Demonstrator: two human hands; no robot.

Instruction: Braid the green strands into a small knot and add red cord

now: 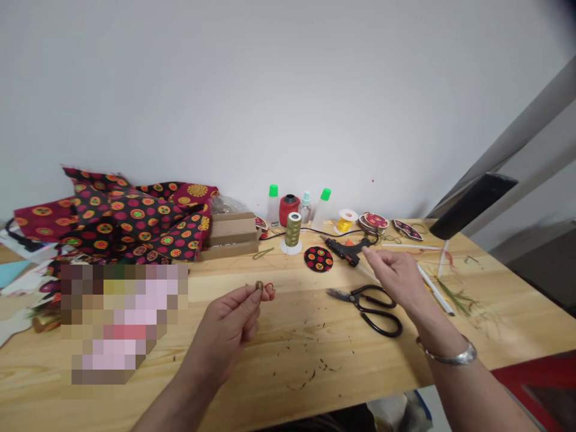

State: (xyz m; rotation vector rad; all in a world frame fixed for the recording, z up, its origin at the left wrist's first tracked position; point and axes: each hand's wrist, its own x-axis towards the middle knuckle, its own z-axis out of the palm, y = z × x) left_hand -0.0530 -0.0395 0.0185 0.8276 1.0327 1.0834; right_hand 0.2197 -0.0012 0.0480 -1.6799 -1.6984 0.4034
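My left hand (234, 318) is raised over the wooden table (288, 360), its thumb and fingers pinched on a small olive-green knot or bead (260, 286). My right hand (396, 275) reaches to the right of it with fingers loosely spread, hovering above black scissors (371, 305) and close to a black glue gun (348, 248). The right hand holds nothing that I can see. A round piece of black patterned fabric (318, 258) lies between the two hands, farther back.
A pile of black and red patterned fabric (130, 222) fills the back left. Along the wall stand an olive thread spool (293, 230), a red spool (288, 207), green-capped bottles (272, 205) and a yellow reel (345, 222). White sticks (434, 289) lie at the right.
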